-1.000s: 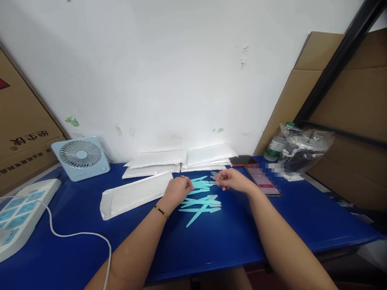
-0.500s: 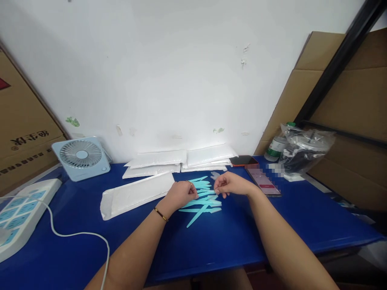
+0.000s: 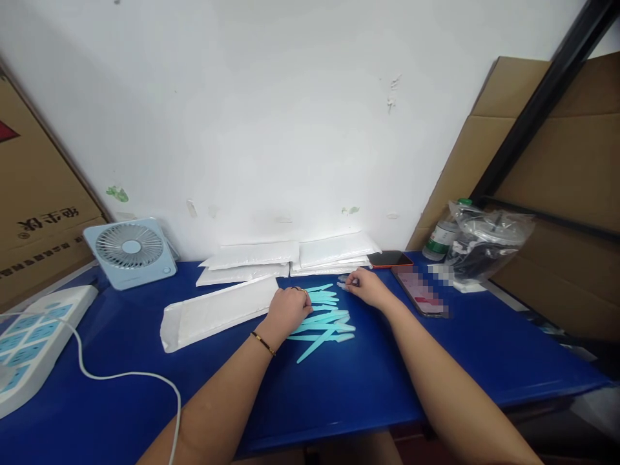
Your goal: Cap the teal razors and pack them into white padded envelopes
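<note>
Several turquoise eyebrow razors lie in a loose, partly crossed row on the blue table. My left hand is closed at the handle ends of the razors, its fingertips pinched on one of them; the fingers partly hide the handles. Beyond the blade ends, my right hand pinches at a small group of translucent blade caps. Its fingertips cover part of that group.
A long white padded packet lies left of the razors. More white packets are stacked against the wall. Two phones, one of them a pinkish-screened phone, lie right. A fan, a power strip and its cable are left; a bottle and bagged cup stand right.
My right hand has moved away from the razors' blade ends, up to the translucent caps. My left hand has shifted slightly and stays at the handles.
</note>
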The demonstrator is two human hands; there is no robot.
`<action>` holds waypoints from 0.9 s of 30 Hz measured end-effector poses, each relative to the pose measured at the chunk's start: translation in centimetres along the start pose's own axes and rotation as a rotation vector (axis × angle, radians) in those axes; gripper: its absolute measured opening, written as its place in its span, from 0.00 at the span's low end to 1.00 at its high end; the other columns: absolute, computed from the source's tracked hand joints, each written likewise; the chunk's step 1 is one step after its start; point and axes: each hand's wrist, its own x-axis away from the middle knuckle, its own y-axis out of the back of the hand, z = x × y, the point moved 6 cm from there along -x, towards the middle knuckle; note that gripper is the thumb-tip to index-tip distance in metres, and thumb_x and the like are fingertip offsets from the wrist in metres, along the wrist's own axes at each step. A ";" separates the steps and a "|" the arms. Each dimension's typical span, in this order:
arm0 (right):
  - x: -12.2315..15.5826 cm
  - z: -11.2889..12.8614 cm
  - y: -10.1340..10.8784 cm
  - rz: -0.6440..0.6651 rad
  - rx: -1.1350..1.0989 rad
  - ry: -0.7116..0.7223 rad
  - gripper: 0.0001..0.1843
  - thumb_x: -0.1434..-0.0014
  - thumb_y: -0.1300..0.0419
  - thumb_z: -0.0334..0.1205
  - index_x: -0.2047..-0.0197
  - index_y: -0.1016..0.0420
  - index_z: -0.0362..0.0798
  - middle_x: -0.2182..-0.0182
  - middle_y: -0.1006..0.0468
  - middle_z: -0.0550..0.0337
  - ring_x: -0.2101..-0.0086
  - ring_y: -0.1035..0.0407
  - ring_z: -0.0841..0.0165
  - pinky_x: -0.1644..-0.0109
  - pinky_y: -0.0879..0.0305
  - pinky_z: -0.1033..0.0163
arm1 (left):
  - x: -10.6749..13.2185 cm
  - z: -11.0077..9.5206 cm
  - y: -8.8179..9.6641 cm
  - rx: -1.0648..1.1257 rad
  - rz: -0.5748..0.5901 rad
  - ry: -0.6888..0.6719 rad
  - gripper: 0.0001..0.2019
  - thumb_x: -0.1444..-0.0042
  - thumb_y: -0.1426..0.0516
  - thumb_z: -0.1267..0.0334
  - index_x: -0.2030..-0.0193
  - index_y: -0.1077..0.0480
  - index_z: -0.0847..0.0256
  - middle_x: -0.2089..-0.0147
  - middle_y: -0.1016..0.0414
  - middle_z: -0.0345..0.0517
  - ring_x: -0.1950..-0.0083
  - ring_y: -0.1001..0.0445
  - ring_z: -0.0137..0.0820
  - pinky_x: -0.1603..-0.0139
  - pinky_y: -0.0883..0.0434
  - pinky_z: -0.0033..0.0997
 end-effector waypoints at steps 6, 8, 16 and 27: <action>0.1 -0.2 -0.2 0.061 0.013 0.002 0.02 0.50 0.40 0.35 0.71 0.27 0.47 0.67 0.26 0.56 0.67 0.32 0.67 0.64 0.40 0.66 | -0.1 0.8 0.3 0.150 -0.029 0.019 0.05 0.46 0.45 0.61 0.69 0.30 0.57 0.68 0.24 0.39 0.66 0.28 0.30 0.66 0.38 0.27; 0.2 0.2 0.0 0.062 0.021 0.016 0.02 0.50 0.41 0.34 0.72 0.27 0.47 0.68 0.26 0.56 0.67 0.32 0.67 0.64 0.40 0.65 | -0.1 1.2 0.6 0.194 -0.046 0.038 0.05 0.46 0.46 0.60 0.68 0.30 0.56 0.68 0.24 0.38 0.66 0.28 0.30 0.67 0.39 0.27; 1.3 2.9 1.1 0.189 -0.317 0.056 0.08 0.47 0.43 0.43 0.68 0.29 0.46 0.77 0.31 0.63 0.75 0.38 0.72 0.72 0.44 0.68 | -0.2 2.0 1.0 0.209 -0.059 0.085 0.05 0.46 0.46 0.60 0.68 0.30 0.56 0.68 0.24 0.38 0.66 0.28 0.30 0.68 0.39 0.27; 1.9 5.1 1.2 0.228 -0.386 0.104 0.10 0.47 0.42 0.44 0.69 0.27 0.46 0.77 0.30 0.63 0.76 0.39 0.73 0.72 0.44 0.68 | -0.1 1.5 1.0 0.253 -0.026 0.068 0.07 0.47 0.46 0.58 0.67 0.29 0.57 0.68 0.24 0.40 0.66 0.27 0.30 0.68 0.37 0.26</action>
